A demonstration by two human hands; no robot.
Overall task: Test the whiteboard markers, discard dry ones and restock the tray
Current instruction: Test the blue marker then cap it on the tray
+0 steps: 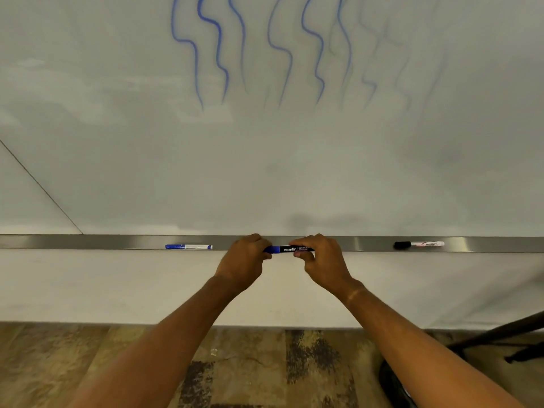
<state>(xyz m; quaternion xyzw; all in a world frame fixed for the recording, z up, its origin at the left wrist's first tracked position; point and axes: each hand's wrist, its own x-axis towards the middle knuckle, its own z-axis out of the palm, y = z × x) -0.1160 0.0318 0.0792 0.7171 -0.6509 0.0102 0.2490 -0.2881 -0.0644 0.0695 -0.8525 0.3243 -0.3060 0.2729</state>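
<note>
Grip: I see my left hand (244,257) pinching the blue cap end, my right hand (319,256) curled round the barrel of the Camlin marker (290,249).
Marker: horizontal, just before the tray (88,241).
Tray: blue-capped marker (188,246) left, black-capped marker (418,244) right.
Whiteboard (265,172): blue squiggles (219,48) above.

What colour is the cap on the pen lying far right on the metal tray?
Black cap, seen in the head view.
</note>
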